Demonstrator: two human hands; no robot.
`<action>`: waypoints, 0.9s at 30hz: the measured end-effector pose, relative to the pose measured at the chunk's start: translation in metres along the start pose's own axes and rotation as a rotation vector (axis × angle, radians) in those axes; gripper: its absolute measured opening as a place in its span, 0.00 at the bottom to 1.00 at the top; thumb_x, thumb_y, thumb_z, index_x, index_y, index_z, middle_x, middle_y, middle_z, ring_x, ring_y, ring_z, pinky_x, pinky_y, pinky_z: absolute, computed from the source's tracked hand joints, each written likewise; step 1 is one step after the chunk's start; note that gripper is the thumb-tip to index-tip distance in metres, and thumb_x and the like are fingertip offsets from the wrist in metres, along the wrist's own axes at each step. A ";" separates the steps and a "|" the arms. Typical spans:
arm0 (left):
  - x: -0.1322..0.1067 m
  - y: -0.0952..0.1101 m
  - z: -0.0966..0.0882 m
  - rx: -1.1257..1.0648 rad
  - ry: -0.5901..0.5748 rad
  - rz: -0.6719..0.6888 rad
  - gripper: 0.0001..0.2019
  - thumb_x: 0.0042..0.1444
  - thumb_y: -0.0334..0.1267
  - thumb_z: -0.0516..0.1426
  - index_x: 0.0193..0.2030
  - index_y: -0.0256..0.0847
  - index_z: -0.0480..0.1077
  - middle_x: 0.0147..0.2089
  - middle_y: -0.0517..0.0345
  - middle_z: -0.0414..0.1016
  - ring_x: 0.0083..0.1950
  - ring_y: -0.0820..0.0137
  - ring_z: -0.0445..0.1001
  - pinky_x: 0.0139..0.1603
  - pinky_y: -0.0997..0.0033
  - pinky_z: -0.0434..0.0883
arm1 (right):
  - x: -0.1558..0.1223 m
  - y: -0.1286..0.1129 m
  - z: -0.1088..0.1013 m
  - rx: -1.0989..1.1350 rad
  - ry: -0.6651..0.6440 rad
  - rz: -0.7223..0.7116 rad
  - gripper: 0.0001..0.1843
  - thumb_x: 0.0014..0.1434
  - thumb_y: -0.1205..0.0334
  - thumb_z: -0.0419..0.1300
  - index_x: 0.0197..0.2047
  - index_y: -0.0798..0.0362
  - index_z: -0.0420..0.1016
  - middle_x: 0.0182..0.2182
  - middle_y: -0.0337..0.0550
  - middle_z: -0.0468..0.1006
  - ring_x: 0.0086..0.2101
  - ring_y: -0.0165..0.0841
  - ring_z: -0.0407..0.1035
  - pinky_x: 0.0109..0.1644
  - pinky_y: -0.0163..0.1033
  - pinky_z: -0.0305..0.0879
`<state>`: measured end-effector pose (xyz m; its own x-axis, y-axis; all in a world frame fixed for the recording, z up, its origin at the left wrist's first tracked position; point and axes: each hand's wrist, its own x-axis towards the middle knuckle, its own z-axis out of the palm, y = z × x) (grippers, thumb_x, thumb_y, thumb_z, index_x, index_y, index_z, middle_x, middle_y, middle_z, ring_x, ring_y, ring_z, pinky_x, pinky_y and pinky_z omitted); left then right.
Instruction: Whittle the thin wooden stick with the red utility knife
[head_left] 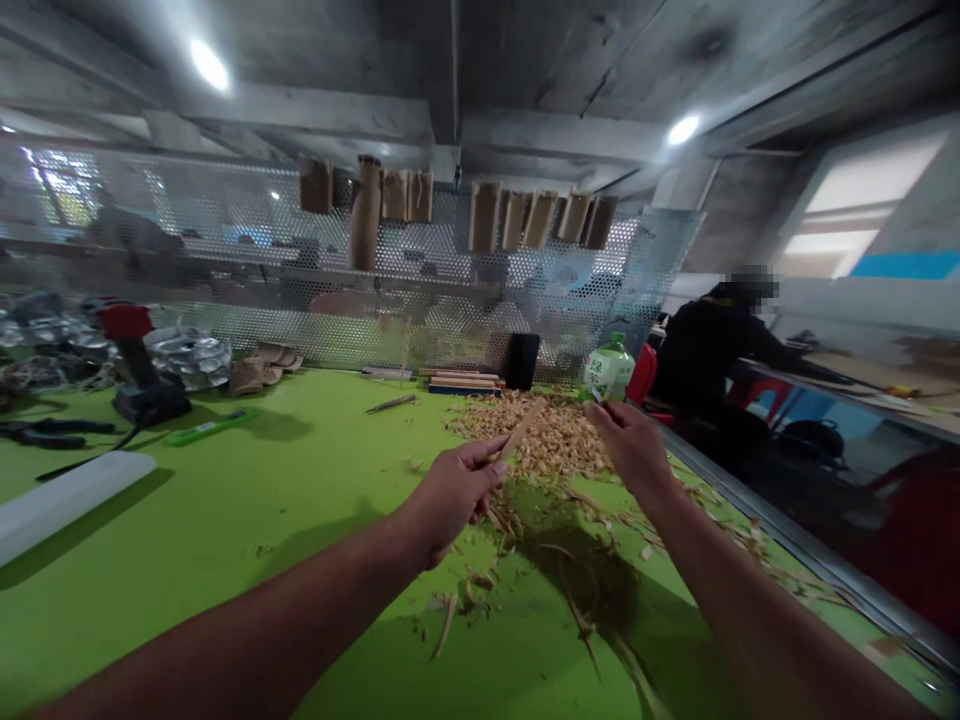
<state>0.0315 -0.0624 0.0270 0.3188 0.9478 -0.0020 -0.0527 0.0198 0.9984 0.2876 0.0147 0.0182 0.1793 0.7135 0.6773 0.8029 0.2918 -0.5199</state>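
My left hand [454, 492] is closed around the lower end of a thin wooden stick [523, 428] that slants up and to the right above the green table [247, 520]. My right hand [628, 440] is closed just right of the stick's upper end; a small thing seems pinched at its fingertips, too small to name. Under both hands lies a heap of pale wood shavings [551, 440], with longer slivers [517, 570] scattered toward me.
A red-topped power tool [139, 365] and metal parts stand at the back left, with a white bar [67, 500] at the left edge. A green bottle [609, 368], a black block [522, 360] and stacked sticks [461, 380] line the perforated screen. A seated person [712, 350] works on the right.
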 end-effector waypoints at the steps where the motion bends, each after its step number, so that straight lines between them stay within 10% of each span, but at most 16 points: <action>1: 0.001 -0.001 0.000 -0.015 0.016 -0.002 0.26 0.57 0.33 0.55 0.64 0.44 0.64 0.28 0.63 0.67 0.22 0.80 0.57 0.23 0.78 0.57 | -0.001 -0.001 0.001 0.014 -0.014 -0.019 0.24 0.59 0.42 0.53 0.21 0.51 0.59 0.17 0.33 0.57 0.22 0.28 0.54 0.26 0.35 0.46; 14: 0.010 -0.007 -0.003 0.001 0.107 0.047 0.15 0.56 0.36 0.56 0.49 0.37 0.74 0.24 0.66 0.61 0.23 0.77 0.56 0.24 0.77 0.56 | -0.048 -0.045 0.029 0.030 -0.460 -0.373 0.17 0.61 0.48 0.55 0.28 0.52 0.67 0.22 0.37 0.67 0.25 0.29 0.60 0.29 0.34 0.51; 27: 0.004 -0.005 0.000 0.011 0.085 0.011 0.22 0.56 0.32 0.57 0.59 0.41 0.70 0.24 0.65 0.64 0.23 0.78 0.53 0.25 0.77 0.54 | -0.027 -0.030 0.022 -0.009 -0.251 -0.258 0.17 0.60 0.47 0.55 0.28 0.52 0.68 0.23 0.38 0.68 0.25 0.30 0.61 0.29 0.35 0.52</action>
<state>0.0333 -0.0585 0.0224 0.2371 0.9715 0.0048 -0.0457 0.0062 0.9989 0.2467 0.0005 0.0040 -0.1746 0.7513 0.6364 0.8084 0.4784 -0.3430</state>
